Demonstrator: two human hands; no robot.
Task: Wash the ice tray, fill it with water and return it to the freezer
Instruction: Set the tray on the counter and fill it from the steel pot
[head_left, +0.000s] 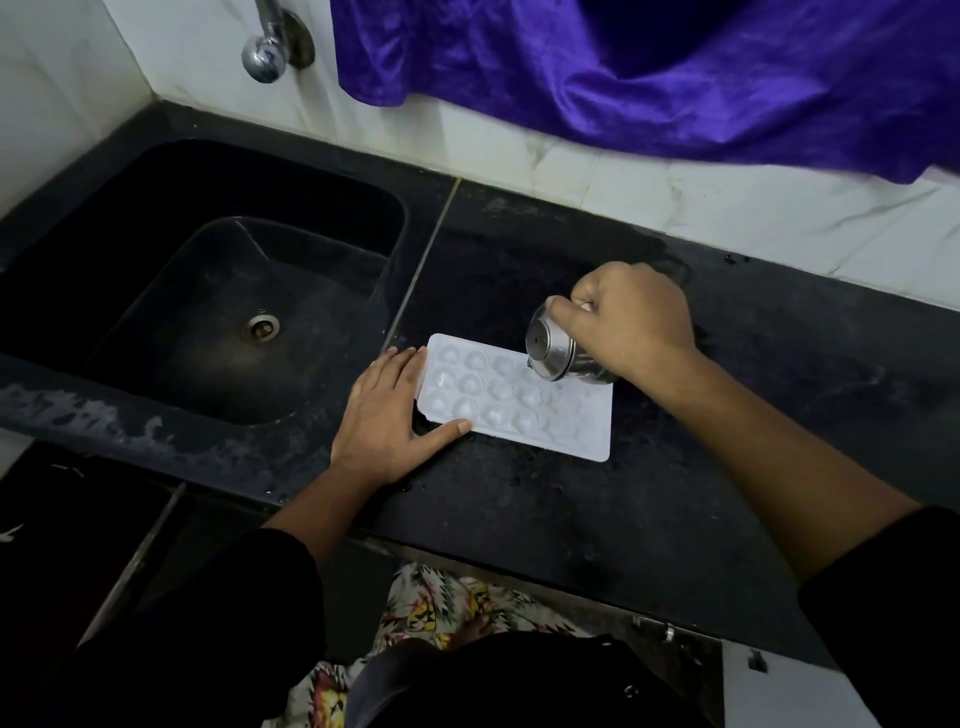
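**Filling in progress, freezer trip yet to come**

Head view: I judge us to be in the filling step. The ice tray lies flat on the black counter, just right of the sink, with its cells facing up. It is out of the basin and the counter around it looks wet, so I take the washing to be done, though that is my reading only. Several cells near the left end look glossy. I cannot tell how many hold water, and no stream shows clearly. No freezer is in view, so carrying the tray back is left to do.

My left hand lies flat with straight fingers against the tray's left end. Its thumb runs along the near edge, which braces the tray rather than gripping it. My right hand comes in from the right with its fingers curled round a steel cup. The cup is tipped steeply over the tray's far right part, and its base is turned toward the sink side.
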